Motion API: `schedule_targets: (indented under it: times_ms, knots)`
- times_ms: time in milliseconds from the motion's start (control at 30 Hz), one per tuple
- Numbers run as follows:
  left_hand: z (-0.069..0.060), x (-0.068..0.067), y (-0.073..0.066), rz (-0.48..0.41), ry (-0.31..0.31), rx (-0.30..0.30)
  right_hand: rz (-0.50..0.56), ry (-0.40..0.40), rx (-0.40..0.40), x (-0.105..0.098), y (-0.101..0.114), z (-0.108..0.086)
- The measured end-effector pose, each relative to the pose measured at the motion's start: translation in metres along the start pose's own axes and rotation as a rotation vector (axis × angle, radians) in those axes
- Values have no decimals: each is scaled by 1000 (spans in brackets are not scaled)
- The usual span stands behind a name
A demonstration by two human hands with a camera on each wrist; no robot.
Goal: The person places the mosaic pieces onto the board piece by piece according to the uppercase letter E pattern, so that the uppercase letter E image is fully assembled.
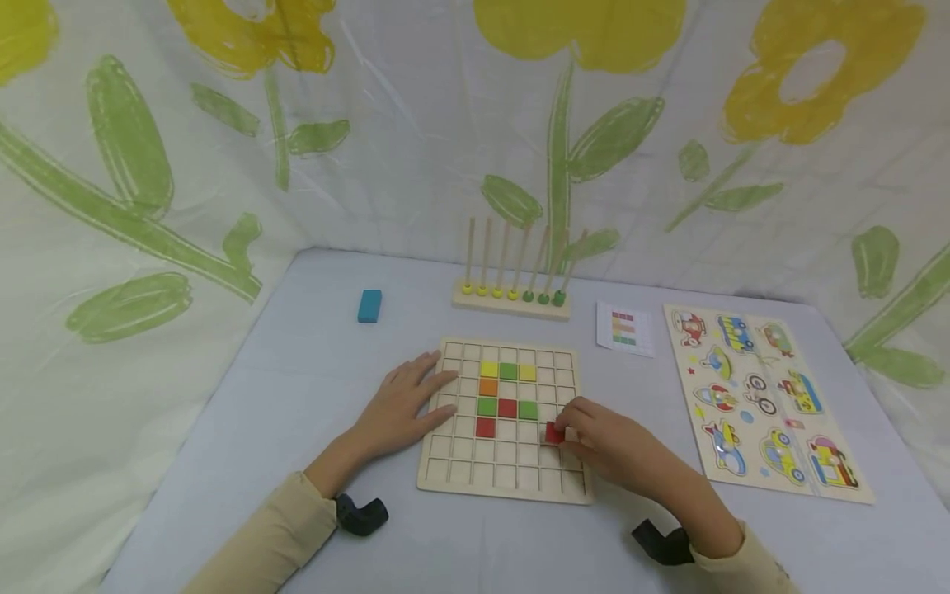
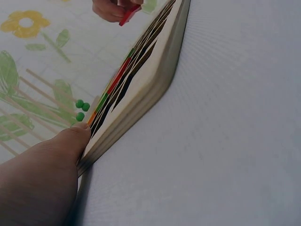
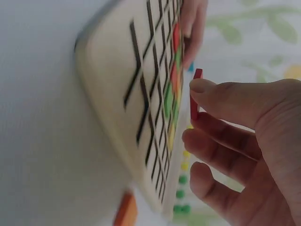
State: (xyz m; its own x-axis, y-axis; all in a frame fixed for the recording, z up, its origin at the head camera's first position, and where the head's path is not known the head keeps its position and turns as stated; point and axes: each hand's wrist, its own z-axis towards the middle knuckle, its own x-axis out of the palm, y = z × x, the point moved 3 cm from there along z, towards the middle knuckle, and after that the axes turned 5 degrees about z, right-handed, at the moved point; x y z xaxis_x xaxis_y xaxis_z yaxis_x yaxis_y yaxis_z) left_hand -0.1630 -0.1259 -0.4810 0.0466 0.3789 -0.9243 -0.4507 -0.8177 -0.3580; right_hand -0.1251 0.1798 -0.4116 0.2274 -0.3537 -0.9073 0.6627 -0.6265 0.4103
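Observation:
My right hand (image 1: 619, 445) pinches a red square tile (image 1: 553, 433) between thumb and fingertips, over the right part of the wooden grid board (image 1: 505, 488). In the right wrist view the red tile (image 3: 194, 101) is held on edge, apart from the board. My left hand (image 1: 397, 408) rests with spread fingers at the board's left edge. Its thumb (image 2: 75, 141) touches the rim in the left wrist view. Several tiles lie in the grid: a yellow tile (image 1: 490, 369), an orange tile (image 1: 488, 387), a green tile (image 1: 528, 410) and a red tile (image 1: 486, 427) among them.
Behind the board stands a wooden rack with pegs (image 1: 512, 307) and small yellow and green beads. A blue block (image 1: 369, 306) lies at the back left. To the right are a pattern card (image 1: 625, 328) and a vehicle puzzle board (image 1: 764, 404).

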Motion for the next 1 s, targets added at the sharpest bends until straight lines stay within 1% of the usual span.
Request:
schedule_targets:
  times_ms: [100,167,300,367,567,733,1000]
  knots:
    - [1,0,0,-2,5,-2,-12,17,-72,12,14,11]
    - [1,0,1,-3,6,-3,-15,39,-100,21,21,17]
    - [0,0,1,-5,4,-4,-8,97,-104,33,31,30]
    - [0,0,1,-8,4,-4,-14,109,-103,37,34,35]
    - [0,0,1,-13,8,-2,-71,105,-146,39,41,47]
    - [1,0,1,-17,6,5,-90,94,-188,41,47,51]
    - [0,-2,0,-6,-6,5,-150,86,-218,47,52,56]
